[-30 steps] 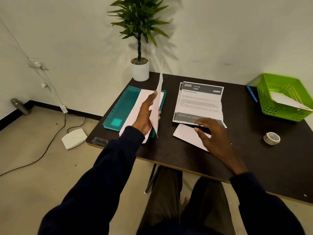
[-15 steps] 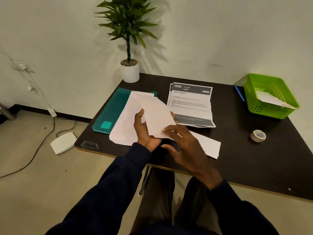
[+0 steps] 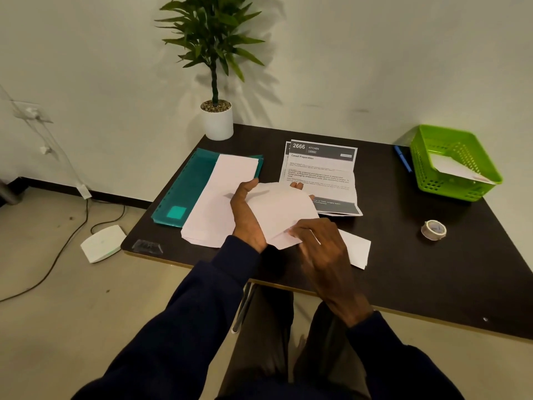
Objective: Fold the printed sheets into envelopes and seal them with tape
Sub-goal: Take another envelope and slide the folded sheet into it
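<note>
A white envelope (image 3: 281, 209) is held above the near middle of the dark table (image 3: 432, 269). My left hand (image 3: 245, 215) grips its left side, thumb on top and fingertips showing past its far edge. My right hand (image 3: 320, 243) pinches its near right corner. A stack of printed sheets (image 3: 323, 168) headed "2666 Kitchen" lies just behind it. More white envelopes (image 3: 222, 203) lie to the left on a teal folder (image 3: 187, 192). A folded white sheet (image 3: 356, 249) lies under my right hand. A tape roll (image 3: 433, 230) sits to the right.
A green basket (image 3: 455, 160) holding a white envelope stands at the back right, with a blue pen (image 3: 403, 158) beside it. A potted plant (image 3: 216, 119) stands at the back left corner. A white device (image 3: 102, 243) and cables lie on the floor to the left.
My left hand brought the envelope from upright over the folder down to the middle. My right hand left the folded sheet on the table and took hold of the envelope's near corner.
</note>
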